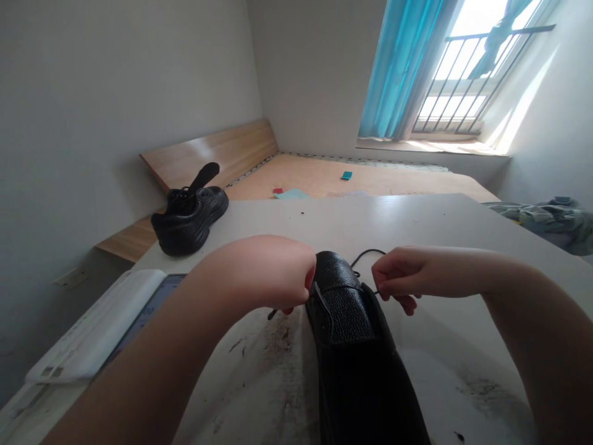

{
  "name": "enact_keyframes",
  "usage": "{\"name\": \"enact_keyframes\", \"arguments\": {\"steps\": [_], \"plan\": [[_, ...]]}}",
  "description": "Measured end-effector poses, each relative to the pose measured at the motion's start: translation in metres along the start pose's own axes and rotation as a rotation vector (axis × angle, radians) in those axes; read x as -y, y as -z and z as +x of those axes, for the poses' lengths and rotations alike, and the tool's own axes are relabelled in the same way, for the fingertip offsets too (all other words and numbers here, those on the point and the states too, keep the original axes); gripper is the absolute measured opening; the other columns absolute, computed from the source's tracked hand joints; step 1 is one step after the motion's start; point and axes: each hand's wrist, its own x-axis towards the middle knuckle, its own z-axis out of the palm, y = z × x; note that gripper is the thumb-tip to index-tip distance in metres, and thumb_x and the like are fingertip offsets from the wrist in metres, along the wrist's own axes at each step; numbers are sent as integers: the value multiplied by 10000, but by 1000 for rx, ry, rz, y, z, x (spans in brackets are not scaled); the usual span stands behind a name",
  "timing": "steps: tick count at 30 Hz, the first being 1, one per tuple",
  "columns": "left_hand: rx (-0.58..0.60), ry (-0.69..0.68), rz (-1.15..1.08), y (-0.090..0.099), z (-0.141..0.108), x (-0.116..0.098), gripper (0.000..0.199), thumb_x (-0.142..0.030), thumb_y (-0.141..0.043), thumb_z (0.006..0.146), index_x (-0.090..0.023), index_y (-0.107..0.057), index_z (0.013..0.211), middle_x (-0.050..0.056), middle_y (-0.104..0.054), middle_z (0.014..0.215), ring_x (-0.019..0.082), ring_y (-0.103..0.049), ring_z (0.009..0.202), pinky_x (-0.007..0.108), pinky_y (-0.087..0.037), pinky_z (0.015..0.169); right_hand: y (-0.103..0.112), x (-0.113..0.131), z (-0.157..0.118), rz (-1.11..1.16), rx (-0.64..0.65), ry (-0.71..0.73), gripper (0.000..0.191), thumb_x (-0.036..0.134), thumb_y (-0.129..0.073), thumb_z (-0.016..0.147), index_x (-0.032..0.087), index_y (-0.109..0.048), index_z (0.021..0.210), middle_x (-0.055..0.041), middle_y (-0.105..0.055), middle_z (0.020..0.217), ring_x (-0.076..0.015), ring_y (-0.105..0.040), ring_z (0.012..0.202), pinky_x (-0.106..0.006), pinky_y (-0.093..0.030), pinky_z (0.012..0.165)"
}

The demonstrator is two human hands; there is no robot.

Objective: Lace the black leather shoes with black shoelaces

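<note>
A black leather shoe (349, 315) lies on the white table with its toe pointing away from me. My left hand (290, 278) is closed at the shoe's left edge, and a dark lace end sticks out below its fingers. What its fingertips press on is mostly hidden by the back of the hand. On the other side, my right hand (398, 278) pinches a thin black shoelace (377, 292) that runs to the shoe's right eyelet flap. Another stretch of lace (368, 252) loops over the table behind the toe.
A second black shoe (189, 216), its tongue sticking up, stands at the table's far left. A white device with a screen (106, 327) lies along the left edge. Beyond the white table (407, 216) is a bed board (319, 170) with small papers. Clothes (551, 216) lie at right.
</note>
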Motion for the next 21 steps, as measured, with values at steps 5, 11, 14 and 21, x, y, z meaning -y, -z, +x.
{"name": "enact_keyframes", "arguments": {"steps": [5, 11, 14, 21], "plan": [[-35, -12, 42, -3, 4, -1, 222, -139, -563, 699, -210, -630, 500, 29, -712, 583, 183, -598, 495, 260, -337, 443, 1, -3, -2, -14, -18, -14, 212, 366, -575, 862, 200, -608, 734, -37, -666, 666, -190, -620, 662, -308, -441, 643], [-24, 10, 56, 3, -4, -9, 171, -165, -566, 713, -179, -689, 595, 48, -720, 640, 179, -588, 525, 257, -363, 474, 2, 0, -6, -21, 66, -18, 244, 401, -546, 901, 193, -596, 782, -21, -663, 711, -183, -628, 705, -313, -460, 693], [-5, 23, 81, 5, -8, -12, 155, -171, -545, 719, -176, -699, 702, 43, -728, 689, 172, -591, 557, 235, -349, 472, 2, 2, -7, -35, 110, -15, 252, 405, -519, 924, 189, -587, 812, -22, -675, 750, -187, -639, 750, -315, -462, 723], [-42, -15, 89, 1, -3, -9, 281, -139, -525, 703, -248, -693, 901, 17, -749, 807, 189, -624, 652, 229, -358, 492, 2, 7, -5, -33, 84, -7, 299, 443, -485, 949, 192, -596, 831, -25, -699, 764, -175, -624, 745, -305, -451, 712]]}}
